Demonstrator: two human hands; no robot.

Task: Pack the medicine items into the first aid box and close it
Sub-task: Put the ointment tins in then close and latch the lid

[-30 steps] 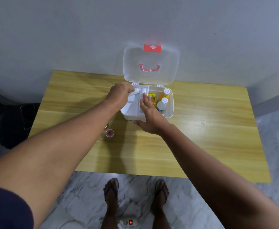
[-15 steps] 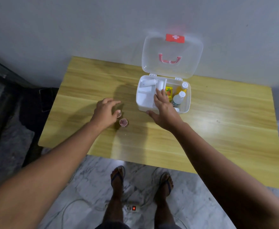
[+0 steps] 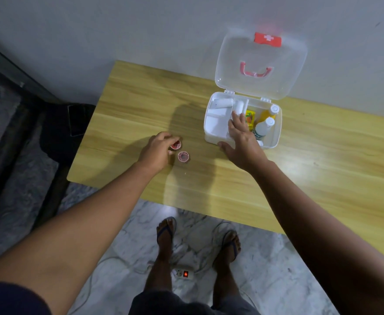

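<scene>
The white first aid box [image 3: 277, 130] stands open on the wooden table [image 3: 322, 178], its clear lid [image 3: 261, 64] upright against the wall. Inside lie two white gauze rolls [image 3: 224, 103], a yellow packet [image 3: 249, 117] and two white-capped bottles [image 3: 263, 127]. My right hand [image 3: 241, 137] rests on the box's front rim, fingers spread inside, holding nothing. My left hand [image 3: 159, 147] is left of the box, its fingertips closed around a small red-topped tape roll [image 3: 175, 145] on the table. A second red-topped roll [image 3: 183, 156] sits just beside it, untouched.
The table's back edge meets a grey wall. A dark bag [image 3: 68, 130] lies on the floor at the table's left end. Below the near edge are my sandalled feet and a power strip [image 3: 183, 273] with a lit red switch and a cable.
My left hand left the box, came back to the left and closed its fingertips on one red-topped roll. My right hand stayed on the box rim. The camera view shifted left.
</scene>
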